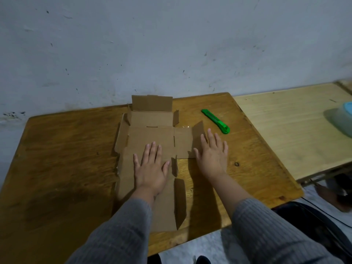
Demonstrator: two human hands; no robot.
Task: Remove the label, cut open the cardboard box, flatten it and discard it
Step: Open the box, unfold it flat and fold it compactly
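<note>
The cardboard box point(152, 134) lies unfolded and mostly flat on the brown wooden table point(62, 159), inner side up. Its far flap stands upright against the wall and small side flaps still tilt up. My left hand point(150, 168) presses flat on the middle panel with fingers straight. My right hand point(211, 153) lies flat with spread fingers over the right side panel's outer edge, partly on the table. A green utility knife point(216, 121) rests on the table, just beyond my right hand. No label is visible.
A lighter wooden table point(285, 130) adjoins on the right, with a pale blue container point(342, 119) at its right edge. A grey wall point(171, 44) rises directly behind the tables. A dark chair and cables point(323, 221) sit at lower right.
</note>
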